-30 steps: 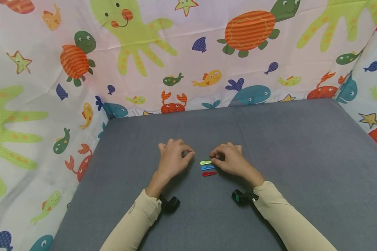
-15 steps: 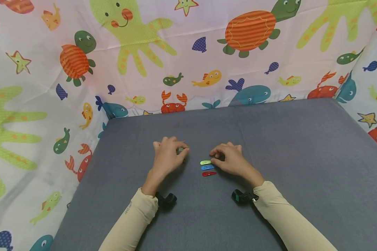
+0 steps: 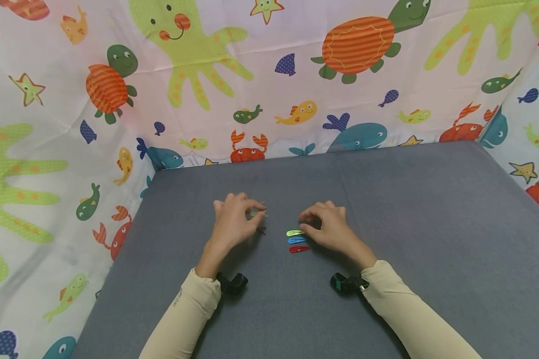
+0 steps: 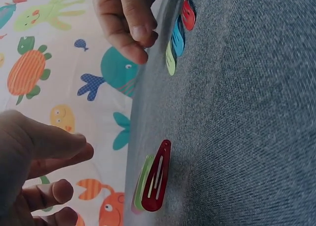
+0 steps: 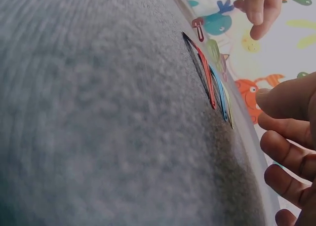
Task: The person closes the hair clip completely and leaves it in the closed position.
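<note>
Three snap hair clips lie side by side on the grey cloth: a yellow-green clip, a blue clip and a red clip. My right hand hovers just right of them, fingers loosely bent and holding nothing. My left hand is held above the cloth to the left, thumb and fingers apart from any clip. Beside it, the left wrist view has a second group: a dark red clip, a green clip and a pink clip, partly overlapped from this angle.
The grey cloth-covered table extends around both hands. A white curtain printed with sea animals stands at its back and sides. Black wrist cameras sit under the forearms.
My left hand has drawn away to the left, and the clips near it have come partly into sight. My right hand has hardly moved.
</note>
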Demonstrator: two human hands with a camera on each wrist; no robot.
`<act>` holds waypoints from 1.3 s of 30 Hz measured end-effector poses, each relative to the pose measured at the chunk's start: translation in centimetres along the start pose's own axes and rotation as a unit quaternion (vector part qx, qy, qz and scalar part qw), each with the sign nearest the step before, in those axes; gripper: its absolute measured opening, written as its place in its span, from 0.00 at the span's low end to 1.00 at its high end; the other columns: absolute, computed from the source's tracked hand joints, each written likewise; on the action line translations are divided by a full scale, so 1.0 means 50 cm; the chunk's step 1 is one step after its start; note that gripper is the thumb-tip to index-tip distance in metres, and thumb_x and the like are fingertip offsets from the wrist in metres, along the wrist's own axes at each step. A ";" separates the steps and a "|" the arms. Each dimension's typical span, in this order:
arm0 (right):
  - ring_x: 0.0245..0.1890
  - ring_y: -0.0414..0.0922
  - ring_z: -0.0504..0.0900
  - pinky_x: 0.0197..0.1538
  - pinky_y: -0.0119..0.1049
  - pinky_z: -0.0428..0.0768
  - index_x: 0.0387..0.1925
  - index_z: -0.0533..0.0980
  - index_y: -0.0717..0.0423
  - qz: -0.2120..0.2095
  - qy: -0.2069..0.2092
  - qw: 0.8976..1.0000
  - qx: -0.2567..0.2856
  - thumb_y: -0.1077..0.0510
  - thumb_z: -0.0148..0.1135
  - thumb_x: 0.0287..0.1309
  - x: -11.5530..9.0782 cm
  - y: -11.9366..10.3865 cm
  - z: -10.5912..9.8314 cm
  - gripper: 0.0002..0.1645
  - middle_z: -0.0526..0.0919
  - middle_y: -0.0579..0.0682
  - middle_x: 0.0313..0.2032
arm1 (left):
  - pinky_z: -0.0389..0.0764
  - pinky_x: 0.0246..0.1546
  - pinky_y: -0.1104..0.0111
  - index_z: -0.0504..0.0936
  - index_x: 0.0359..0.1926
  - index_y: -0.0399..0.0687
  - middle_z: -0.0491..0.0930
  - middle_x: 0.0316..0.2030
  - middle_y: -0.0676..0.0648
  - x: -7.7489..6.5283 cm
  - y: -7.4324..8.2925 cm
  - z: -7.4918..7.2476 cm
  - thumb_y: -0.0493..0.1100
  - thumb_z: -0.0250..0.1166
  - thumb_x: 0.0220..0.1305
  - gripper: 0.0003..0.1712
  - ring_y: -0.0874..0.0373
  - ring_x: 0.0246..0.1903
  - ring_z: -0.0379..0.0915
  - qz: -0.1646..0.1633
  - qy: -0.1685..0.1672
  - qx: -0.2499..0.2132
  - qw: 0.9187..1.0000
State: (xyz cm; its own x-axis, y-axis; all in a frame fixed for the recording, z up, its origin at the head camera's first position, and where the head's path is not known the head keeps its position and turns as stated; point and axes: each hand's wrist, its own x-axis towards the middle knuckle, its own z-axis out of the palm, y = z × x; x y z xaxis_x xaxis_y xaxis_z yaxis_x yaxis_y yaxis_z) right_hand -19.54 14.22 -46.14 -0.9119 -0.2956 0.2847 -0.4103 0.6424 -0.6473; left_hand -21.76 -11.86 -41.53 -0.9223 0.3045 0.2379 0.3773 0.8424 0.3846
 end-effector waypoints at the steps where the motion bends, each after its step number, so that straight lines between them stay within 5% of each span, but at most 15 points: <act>1: 0.39 0.44 0.71 0.50 0.51 0.56 0.41 0.85 0.50 0.000 0.003 1.000 -0.001 0.56 0.74 0.56 0.000 -0.001 0.000 0.10 0.83 0.45 0.35 | 0.50 0.39 0.55 0.92 0.43 0.60 0.77 0.29 0.54 -0.001 0.000 -0.001 0.49 0.70 0.65 0.08 0.56 0.33 0.63 0.002 0.001 -0.002 1.000; 15: 0.40 0.46 0.73 0.50 0.55 0.56 0.41 0.86 0.52 -0.020 0.022 1.000 0.000 0.55 0.74 0.57 0.004 -0.019 0.012 0.11 0.84 0.47 0.37 | 0.51 0.40 0.54 0.90 0.46 0.61 0.76 0.31 0.51 -0.015 -0.028 -0.007 0.42 0.62 0.59 0.17 0.54 0.35 0.63 -0.014 -0.035 -0.001 0.999; 39: 0.39 0.44 0.71 0.50 0.53 0.57 0.40 0.88 0.47 -0.026 -0.014 0.999 -0.024 0.51 0.78 0.52 0.018 -0.065 0.054 0.12 0.84 0.45 0.37 | 0.50 0.39 0.55 0.90 0.45 0.64 0.74 0.30 0.53 -0.029 -0.052 -0.002 0.41 0.66 0.59 0.16 0.54 0.33 0.62 -0.017 -0.076 0.049 0.996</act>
State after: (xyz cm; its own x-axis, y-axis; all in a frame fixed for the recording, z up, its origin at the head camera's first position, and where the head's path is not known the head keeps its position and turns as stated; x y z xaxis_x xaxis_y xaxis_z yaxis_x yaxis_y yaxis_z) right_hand -19.01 9.94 -45.70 -0.8890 -0.3494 0.2961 -0.4578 0.6584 -0.5975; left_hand -21.42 -14.54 -42.79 -0.9392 0.3325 0.0860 0.3427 0.8904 0.2997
